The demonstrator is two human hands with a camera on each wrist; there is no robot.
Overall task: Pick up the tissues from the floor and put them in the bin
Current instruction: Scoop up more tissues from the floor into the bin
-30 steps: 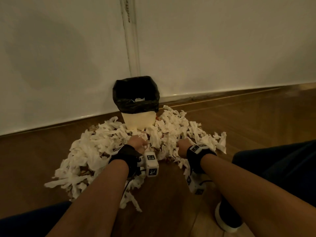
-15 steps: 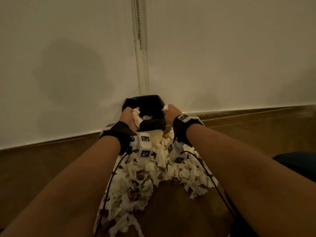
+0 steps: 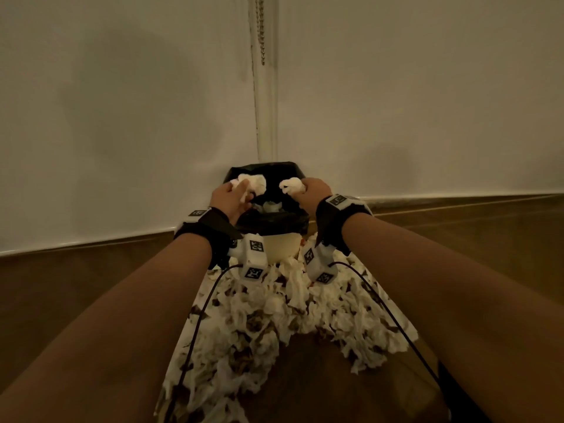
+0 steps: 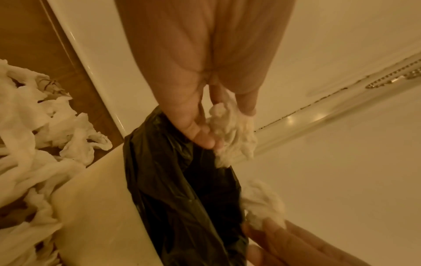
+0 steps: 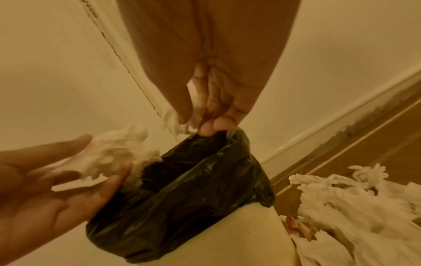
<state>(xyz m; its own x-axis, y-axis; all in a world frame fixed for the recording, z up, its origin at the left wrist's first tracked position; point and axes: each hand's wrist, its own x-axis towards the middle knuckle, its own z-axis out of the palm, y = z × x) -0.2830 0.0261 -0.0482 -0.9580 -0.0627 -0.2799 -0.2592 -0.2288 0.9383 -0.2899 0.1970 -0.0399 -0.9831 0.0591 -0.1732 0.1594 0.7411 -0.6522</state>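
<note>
Pile on floor point(image 3: 274, 325): very many tissues lay before the bin, most work left.
Bin point(image 3: 279, 248): one, black-lined, few tissues inside.
Left hand point(image 3: 227, 199): fingers loosened, one tissue wad point(image 3: 253, 184) over the bin.
Right hand point(image 3: 316, 190): fingers curled on one smaller wad point(image 3: 291, 184) above the rim.

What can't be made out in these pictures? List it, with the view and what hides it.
- How full the bin is: in the head view the black liner and both hands shade the inside; only one tissue shows there.
- Right hand grip on its tissue wad: motion blur in the right wrist view.
- Left hand wad: blurred in both wrist views.
- Tissue pile extent: arms cover its sides, head view.
</note>
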